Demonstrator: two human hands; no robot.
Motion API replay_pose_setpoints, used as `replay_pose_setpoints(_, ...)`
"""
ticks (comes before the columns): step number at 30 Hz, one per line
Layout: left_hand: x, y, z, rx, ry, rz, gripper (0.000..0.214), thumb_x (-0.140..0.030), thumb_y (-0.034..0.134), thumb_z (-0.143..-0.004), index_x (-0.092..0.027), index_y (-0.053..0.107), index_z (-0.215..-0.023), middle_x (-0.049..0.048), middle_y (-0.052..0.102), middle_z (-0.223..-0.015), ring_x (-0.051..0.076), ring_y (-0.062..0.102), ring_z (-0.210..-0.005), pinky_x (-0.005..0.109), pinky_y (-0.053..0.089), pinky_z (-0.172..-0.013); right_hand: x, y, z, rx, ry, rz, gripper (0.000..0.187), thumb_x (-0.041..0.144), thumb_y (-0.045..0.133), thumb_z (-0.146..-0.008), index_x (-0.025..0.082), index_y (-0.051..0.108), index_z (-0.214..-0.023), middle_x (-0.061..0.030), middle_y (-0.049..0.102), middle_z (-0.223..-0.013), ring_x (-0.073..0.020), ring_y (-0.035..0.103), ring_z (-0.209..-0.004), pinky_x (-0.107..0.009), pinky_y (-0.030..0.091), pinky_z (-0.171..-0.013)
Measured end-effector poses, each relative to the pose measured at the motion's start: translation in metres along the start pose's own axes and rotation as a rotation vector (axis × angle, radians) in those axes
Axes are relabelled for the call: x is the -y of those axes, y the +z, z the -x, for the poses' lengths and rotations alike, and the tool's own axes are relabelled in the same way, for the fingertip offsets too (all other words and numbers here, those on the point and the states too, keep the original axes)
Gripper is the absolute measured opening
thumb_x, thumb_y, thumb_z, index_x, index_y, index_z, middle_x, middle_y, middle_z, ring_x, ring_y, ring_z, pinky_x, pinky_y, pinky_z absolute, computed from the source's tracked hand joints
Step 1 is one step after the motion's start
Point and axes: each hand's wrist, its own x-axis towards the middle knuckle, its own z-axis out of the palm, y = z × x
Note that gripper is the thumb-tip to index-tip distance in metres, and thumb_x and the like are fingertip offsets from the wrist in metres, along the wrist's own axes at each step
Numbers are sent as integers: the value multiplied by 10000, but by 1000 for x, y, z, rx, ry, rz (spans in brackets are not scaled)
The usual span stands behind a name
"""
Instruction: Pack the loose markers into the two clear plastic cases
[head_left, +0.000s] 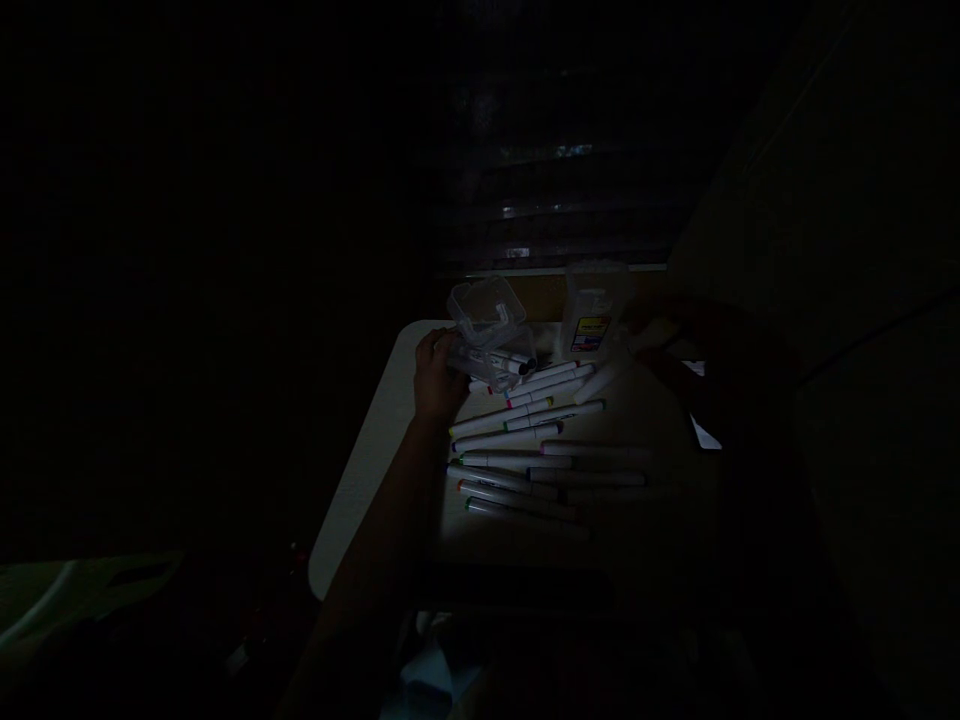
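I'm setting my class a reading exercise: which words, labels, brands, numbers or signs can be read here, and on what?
No text is legible.
Coloured label on the upright clear container: print too small and dark to read.
White markers: dark marks on some, too small and blurred to read.

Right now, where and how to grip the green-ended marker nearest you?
Likely mid-barrel, pinched across its width from above and the near side: the green-ended marker lies flat and slim, with the orange-ended marker close along its far side.
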Motion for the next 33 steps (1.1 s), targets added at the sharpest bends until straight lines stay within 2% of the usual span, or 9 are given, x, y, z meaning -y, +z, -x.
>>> replay_pose_setpoints(3,2,1,0,-1,-2,3,563,-297,602,-771,-222,461,-1311,137,469,-1335,288,425,-1282,471,393,-1077,1,-1,2,-33,41,3,323,324,666,-808,236,668,-1118,-34,720,-1028,-198,691,-878,-360,590,-797)
replay_pose_setpoints(7,4,1,0,-6,23,27,603,-306,632,-751,-235,448,-1321,132,474,-1333,291,426,-1276,473,405,-1061,3,-3,2,2,35,-1,281,333,624,-838,248,669,-1102,-39,701,-1108,-218,670,-1004,-381,568,-900)
replay_pose_setpoints(12,3,1,0,-21,19,24,584,-311,622,-754,-216,471,-1311,134,477,-1328,294,436,-1271,471,404,-1061,5,0,2,5,-46,18,265,358,615,-839,241,663,-1071,-30,718,-1038,-200,692,-918,-350,601,-806)
replay_pose_setpoints(17,2,0,0,-15,3,26,594,-325,633,-747,-229,476,-1311,128,481,-1327,289,437,-1277,460,403,-1067,12,13,4,-13,-12,-36,165,347,578,-868,254,681,-958,-9,721,-984,-182,690,-908,-321,592,-790)
replay_pose_setpoints(24,3,1,0,-12,-19,24,584,-333,646,-749,-240,482,-1302,126,485,-1331,289,437,-1280,460,408,-1068,14,34,8,1,-24,-39,180,311,610,-850,249,692,-998,-20,720,-1004,-179,680,-945,-301,570,-814)
replay_pose_setpoints(30,3,1,-1,-14,-11,38,614,-361,655,-745,-225,474,-1316,131,495,-1314,295,445,-1268,470,410,-1062,15,47,11,53,-50,-45,191,289,607,-838,252,682,-1010,-24,727,-1034,-205,681,-985,-351,560,-882)
replay_pose_setpoints(33,3,1,-1,-12,-25,38,594,-371,641,-763,-230,478,-1316,129,493,-1321,297,442,-1273,477,402,-1067,14,50,12,108,-77,-76,202,267,602,-842,237,666,-1031,-31,728,-1039,-192,684,-982,-332,560,-880)
